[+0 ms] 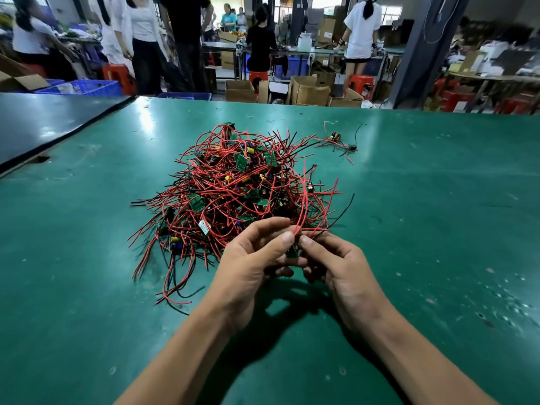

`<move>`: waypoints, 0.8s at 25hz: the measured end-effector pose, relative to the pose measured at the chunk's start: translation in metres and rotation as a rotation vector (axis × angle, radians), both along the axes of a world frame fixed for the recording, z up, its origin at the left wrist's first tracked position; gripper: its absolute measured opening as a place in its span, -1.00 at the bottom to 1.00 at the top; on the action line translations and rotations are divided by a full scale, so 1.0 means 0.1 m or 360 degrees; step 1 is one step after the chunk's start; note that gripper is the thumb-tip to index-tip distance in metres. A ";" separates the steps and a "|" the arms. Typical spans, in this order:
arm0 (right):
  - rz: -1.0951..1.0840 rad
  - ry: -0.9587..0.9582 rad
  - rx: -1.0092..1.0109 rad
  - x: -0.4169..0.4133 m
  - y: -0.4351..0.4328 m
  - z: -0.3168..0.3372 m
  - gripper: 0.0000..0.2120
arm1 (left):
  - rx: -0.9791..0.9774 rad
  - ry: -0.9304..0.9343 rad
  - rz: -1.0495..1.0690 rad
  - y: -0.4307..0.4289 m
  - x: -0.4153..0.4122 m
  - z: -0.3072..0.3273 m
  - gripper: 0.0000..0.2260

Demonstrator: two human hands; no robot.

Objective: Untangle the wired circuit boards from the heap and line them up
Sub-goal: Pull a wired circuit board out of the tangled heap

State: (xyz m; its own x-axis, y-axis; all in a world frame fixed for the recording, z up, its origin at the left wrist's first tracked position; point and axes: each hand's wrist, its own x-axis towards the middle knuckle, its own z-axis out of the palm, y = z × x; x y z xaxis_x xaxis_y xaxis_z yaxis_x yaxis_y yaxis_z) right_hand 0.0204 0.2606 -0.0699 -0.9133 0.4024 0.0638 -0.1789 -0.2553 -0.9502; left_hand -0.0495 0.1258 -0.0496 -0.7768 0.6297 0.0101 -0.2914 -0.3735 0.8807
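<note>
With the fingers of left hand and right hand pinched on one circuit board, ease its red wires slowly out of the heap, never yanking.

One heap of wired boards. Beyond the heap's right side lie two loose boards. At its near edge is one held board, between a left hand and a right hand.

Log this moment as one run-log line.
stage: untangling | left hand, right hand: pinching one wired board at near edge of heap | separated boards: far right on table, no neat line yet
</note>
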 end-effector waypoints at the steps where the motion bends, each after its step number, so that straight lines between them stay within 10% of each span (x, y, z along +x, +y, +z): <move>1: -0.0029 0.0001 -0.0015 0.00 0.01 0.01 -0.79 | -0.0019 -0.0001 -0.0009 0.01 0.00 -0.02 -0.73; 9: -0.0060 -0.0034 0.0230 0.03 0.09 0.05 -0.79 | -0.0145 -0.0264 -0.0252 0.05 0.00 -0.07 -0.80; 20: 0.0026 -0.0223 0.0163 0.02 0.13 0.02 -0.72 | -0.0373 0.0155 -0.0349 0.08 -0.03 -0.21 -0.87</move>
